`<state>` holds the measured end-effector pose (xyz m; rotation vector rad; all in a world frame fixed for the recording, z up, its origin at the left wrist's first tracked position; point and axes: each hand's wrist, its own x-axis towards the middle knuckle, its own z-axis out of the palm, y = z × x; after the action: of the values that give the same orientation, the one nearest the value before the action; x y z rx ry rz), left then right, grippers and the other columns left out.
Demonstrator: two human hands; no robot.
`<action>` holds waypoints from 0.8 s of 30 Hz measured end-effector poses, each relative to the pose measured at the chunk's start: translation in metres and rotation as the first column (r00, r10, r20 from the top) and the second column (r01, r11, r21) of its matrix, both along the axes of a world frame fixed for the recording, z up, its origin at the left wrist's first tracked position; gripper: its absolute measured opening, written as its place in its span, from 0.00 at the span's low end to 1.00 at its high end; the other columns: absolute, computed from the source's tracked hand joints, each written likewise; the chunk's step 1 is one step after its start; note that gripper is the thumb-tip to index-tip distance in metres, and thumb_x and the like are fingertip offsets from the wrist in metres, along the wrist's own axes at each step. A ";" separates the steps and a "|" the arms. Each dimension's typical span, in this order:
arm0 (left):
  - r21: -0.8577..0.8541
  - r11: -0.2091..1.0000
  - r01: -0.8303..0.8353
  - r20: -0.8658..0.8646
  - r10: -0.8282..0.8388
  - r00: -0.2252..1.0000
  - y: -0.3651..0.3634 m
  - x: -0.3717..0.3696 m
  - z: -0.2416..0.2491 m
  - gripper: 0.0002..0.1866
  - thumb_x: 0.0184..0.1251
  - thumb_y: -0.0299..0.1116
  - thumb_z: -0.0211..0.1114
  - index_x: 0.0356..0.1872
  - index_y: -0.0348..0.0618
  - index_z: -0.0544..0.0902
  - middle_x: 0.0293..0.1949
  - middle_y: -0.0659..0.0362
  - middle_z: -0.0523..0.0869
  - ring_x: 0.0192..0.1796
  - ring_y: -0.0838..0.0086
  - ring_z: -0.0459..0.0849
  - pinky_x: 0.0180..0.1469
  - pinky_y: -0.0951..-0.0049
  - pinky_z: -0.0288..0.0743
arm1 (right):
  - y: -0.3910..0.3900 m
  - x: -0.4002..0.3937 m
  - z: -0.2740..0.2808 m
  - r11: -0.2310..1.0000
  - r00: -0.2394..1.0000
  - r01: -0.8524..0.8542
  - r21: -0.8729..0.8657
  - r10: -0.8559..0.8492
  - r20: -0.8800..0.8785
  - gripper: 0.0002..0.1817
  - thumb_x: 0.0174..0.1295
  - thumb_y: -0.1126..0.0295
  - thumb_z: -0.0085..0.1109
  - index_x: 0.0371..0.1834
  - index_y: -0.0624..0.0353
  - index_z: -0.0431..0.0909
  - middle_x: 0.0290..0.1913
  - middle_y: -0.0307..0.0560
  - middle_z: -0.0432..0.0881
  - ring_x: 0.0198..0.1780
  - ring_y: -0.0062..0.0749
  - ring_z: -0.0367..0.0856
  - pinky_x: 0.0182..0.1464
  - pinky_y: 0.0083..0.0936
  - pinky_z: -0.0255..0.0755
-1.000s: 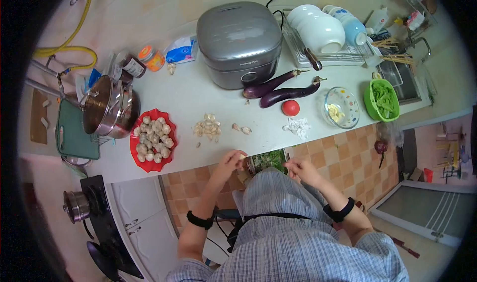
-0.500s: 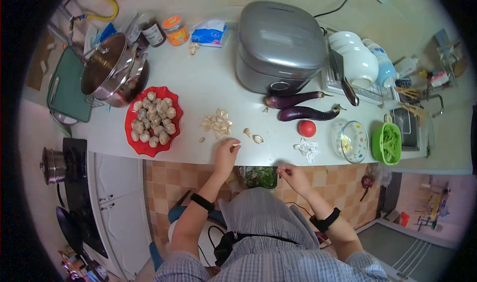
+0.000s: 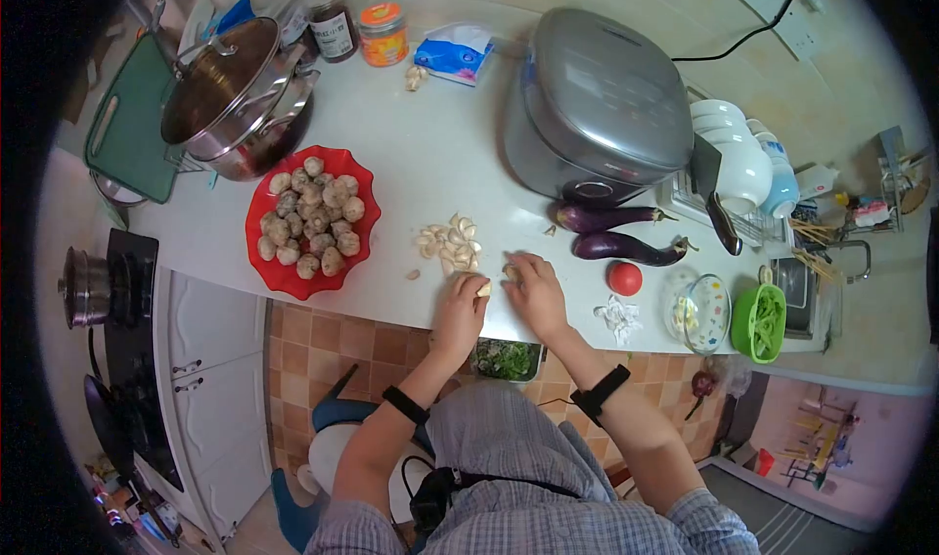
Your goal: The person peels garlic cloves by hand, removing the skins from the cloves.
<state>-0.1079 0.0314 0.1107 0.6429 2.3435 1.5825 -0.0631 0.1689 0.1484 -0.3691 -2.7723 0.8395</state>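
Note:
Between the fingertips of my left hand [image 3: 460, 318] is a pale garlic clove [image 3: 484, 289], just in from the counter's front edge. My right hand [image 3: 538, 299] lies close beside it, its thumb and fingers closed round another garlic clove [image 3: 512, 273] on the white counter. Right behind my left hand spreads a loose pile of garlic cloves [image 3: 452, 242], with a single clove [image 3: 413, 274] to its left. Farther left, a red scalloped plate [image 3: 311, 156] holds several round, brownish-white balls that look like mushrooms.
A grey rice cooker [image 3: 606, 105] stands at the back, two eggplants [image 3: 631, 249] before it. To the right are a tomato [image 3: 625, 278], a crumpled white tissue [image 3: 618, 318], a glass bowl [image 3: 706, 312] and a green basket [image 3: 759, 335]. A lidded pot [image 3: 230, 105] stands back left.
My right hand has moved from the counter's edge forward and left onto a clove. My left hand still pinches its clove, slightly farther right. The camera view has shifted.

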 end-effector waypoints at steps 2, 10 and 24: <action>0.055 0.998 0.001 0.060 -0.004 0.998 -0.001 0.000 -0.001 0.13 0.51 0.18 0.57 0.40 0.36 0.74 0.38 0.52 0.75 0.41 0.61 0.76 0.41 0.71 0.71 | 0.001 -0.004 -0.008 1.000 1.000 0.004 0.018 -0.004 0.007 0.19 0.44 0.76 0.58 0.44 0.58 0.72 0.44 0.50 0.71 0.46 0.43 0.69 0.49 0.31 0.65; -0.012 0.989 0.145 0.012 -0.144 0.989 -0.009 -0.002 0.010 0.12 0.51 0.22 0.60 0.39 0.40 0.76 0.35 0.55 0.75 0.31 0.70 0.77 0.33 0.75 0.71 | 0.014 0.017 -0.020 0.994 0.991 0.108 -0.030 -0.110 -0.080 0.09 0.48 0.78 0.54 0.35 0.59 0.74 0.37 0.47 0.73 0.42 0.43 0.70 0.44 0.31 0.66; -0.159 0.975 0.155 -0.089 -0.170 0.981 0.030 -0.012 0.006 0.07 0.61 0.28 0.52 0.38 0.38 0.73 0.24 0.54 0.78 0.24 0.69 0.76 0.28 0.71 0.71 | 0.042 0.054 -0.008 0.884 0.915 0.389 -0.260 -0.403 -0.001 0.09 0.60 0.70 0.47 0.40 0.64 0.69 0.32 0.51 0.72 0.34 0.36 0.72 0.38 0.26 0.66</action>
<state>-0.1200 0.0613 0.1163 0.8749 2.3853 1.3164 -0.0094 0.2107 0.1405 -0.9085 -2.4082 1.0740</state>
